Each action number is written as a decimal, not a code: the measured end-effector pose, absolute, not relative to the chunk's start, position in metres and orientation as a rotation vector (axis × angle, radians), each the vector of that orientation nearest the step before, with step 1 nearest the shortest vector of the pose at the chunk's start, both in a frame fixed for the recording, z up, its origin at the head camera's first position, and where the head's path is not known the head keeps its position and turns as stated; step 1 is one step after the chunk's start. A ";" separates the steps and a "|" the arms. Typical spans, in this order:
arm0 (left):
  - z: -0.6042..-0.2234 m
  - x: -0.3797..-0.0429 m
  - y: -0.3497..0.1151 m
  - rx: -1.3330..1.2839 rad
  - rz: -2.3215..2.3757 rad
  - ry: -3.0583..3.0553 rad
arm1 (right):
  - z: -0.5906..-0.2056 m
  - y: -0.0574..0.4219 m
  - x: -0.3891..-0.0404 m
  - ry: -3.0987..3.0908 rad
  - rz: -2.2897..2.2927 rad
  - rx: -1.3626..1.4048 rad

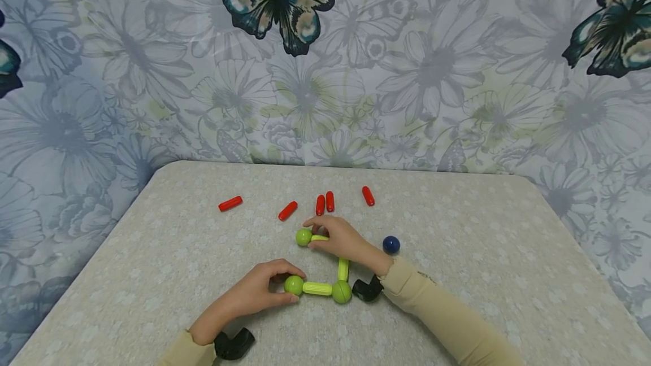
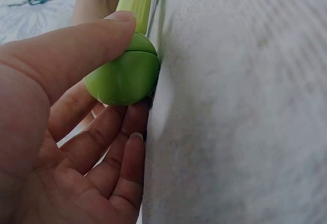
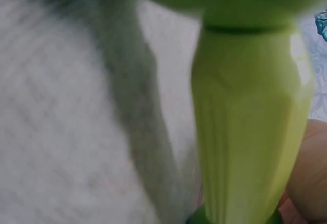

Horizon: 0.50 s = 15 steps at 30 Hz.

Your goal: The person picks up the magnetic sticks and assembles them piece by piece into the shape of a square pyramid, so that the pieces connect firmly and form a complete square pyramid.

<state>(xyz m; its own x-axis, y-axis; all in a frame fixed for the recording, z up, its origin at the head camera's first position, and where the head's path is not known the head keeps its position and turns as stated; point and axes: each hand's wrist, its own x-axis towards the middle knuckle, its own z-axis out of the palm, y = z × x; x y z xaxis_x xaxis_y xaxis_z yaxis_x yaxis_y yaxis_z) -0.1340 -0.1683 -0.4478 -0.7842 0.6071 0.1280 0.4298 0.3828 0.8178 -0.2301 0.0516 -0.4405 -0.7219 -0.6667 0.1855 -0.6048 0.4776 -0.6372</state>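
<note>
A: Where does the left hand [image 1: 261, 287] work?

B: At the near left of a ball-and-rod frame [image 1: 317, 288] lying on the desk [image 1: 473, 242]. Its thumb and fingers pinch the left ball [image 1: 293, 285], a green one; the outer fingers bend loosely behind.

A: And the right hand [image 1: 342, 239]?

B: Its thumb and fingers pinch the upper rod [image 1: 319, 238], right beside the upper ball [image 1: 303, 236].

A: How do the parts connect?

B: The near rod joins the left ball to the corner ball [image 1: 341, 292], and the side rod [image 1: 343, 270] runs from there away under the right hand. That far junction is hidden.

A: Anything else around?

B: A dark blue ball [image 1: 391, 244] sits near the right wrist. Five red rods [image 1: 287, 210] lie beyond the hands, two of them side by side. A butterfly-and-flower backdrop [image 1: 305, 95] hangs behind the desk.
</note>
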 end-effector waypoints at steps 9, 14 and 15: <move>-0.449 -0.134 -0.167 0.907 1.348 2.437 | -0.445 0.073 -0.225 2.575 -1.112 -1.081; -0.448 -0.134 -0.167 0.884 1.350 2.435 | -0.447 0.084 -0.221 2.561 -1.147 -1.027; -0.449 -0.134 -0.167 0.881 1.351 2.432 | -0.447 0.085 -0.221 2.555 -1.160 -1.030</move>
